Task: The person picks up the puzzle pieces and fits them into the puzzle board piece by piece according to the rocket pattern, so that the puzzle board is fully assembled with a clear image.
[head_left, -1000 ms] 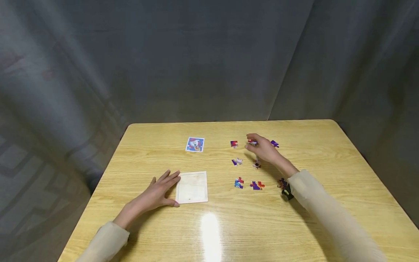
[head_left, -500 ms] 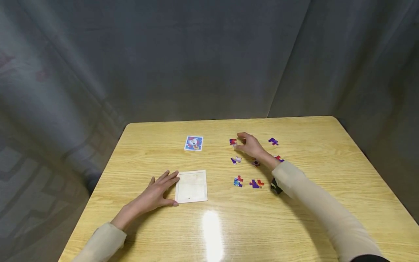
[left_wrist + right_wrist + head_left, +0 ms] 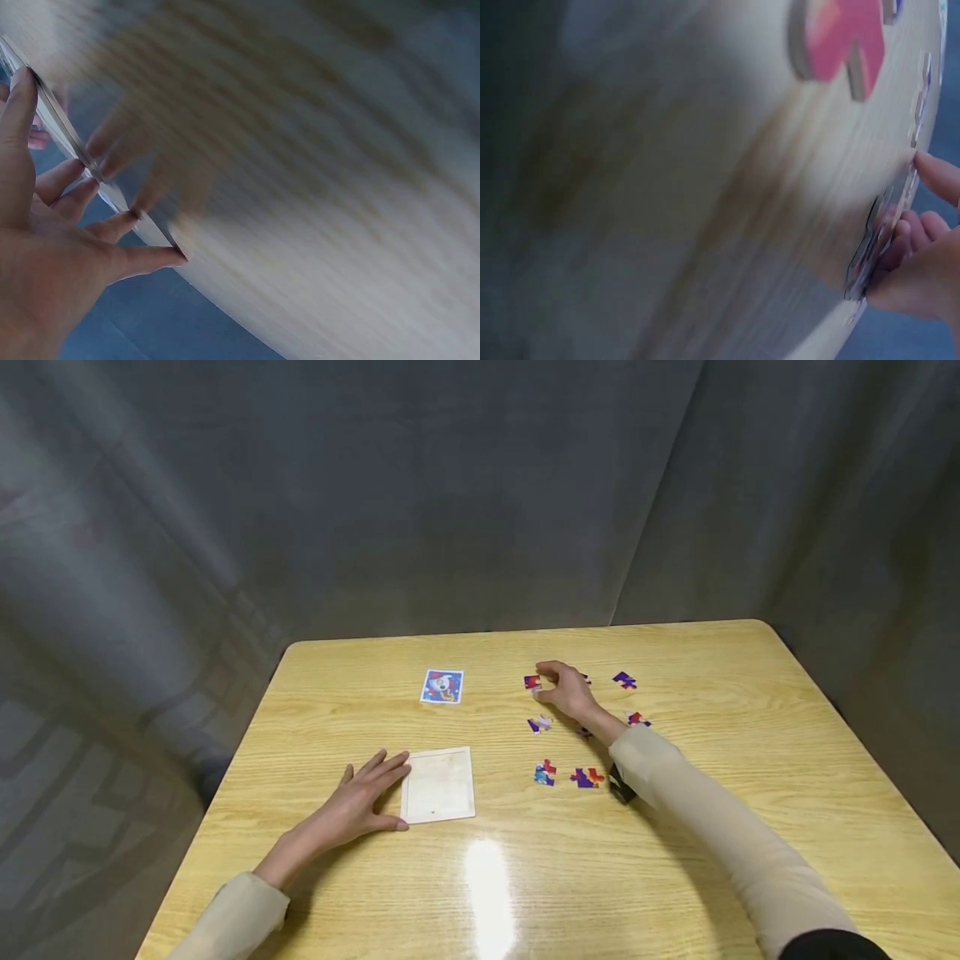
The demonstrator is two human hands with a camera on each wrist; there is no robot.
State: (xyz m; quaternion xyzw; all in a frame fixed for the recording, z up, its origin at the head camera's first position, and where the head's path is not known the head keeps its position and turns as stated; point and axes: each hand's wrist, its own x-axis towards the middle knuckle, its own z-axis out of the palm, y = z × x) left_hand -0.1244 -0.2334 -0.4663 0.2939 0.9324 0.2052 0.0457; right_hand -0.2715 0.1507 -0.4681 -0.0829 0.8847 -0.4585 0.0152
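Note:
My left hand (image 3: 356,797) rests at the left edge of a pale square puzzle tray (image 3: 438,785). Its fingers touch the upper left corner and its thumb the lower left one; the left wrist view shows the fingertips (image 3: 180,259) along the thin edge. My right hand (image 3: 572,693) is low over the table, thumb and index finger apart on either side of a red puzzle piece (image 3: 531,681). No firm pinch shows. The right wrist view has the hand (image 3: 922,270) low beside thin pieces, partly hidden. A purple-edged puzzle piece (image 3: 587,678) peeks out behind the hand.
Several loose puzzle pieces lie around: a purple piece (image 3: 624,680), a white-purple piece (image 3: 539,724), a blue-red piece (image 3: 545,772), a purple-orange piece (image 3: 587,778) and a red one (image 3: 637,718). A small picture card (image 3: 442,686) lies behind the tray. Dark curtains (image 3: 465,510) surround the table.
My right hand has moved left from the back middle piece to the red piece, uncovering pieces on the right. My left hand and the tray have stayed put.

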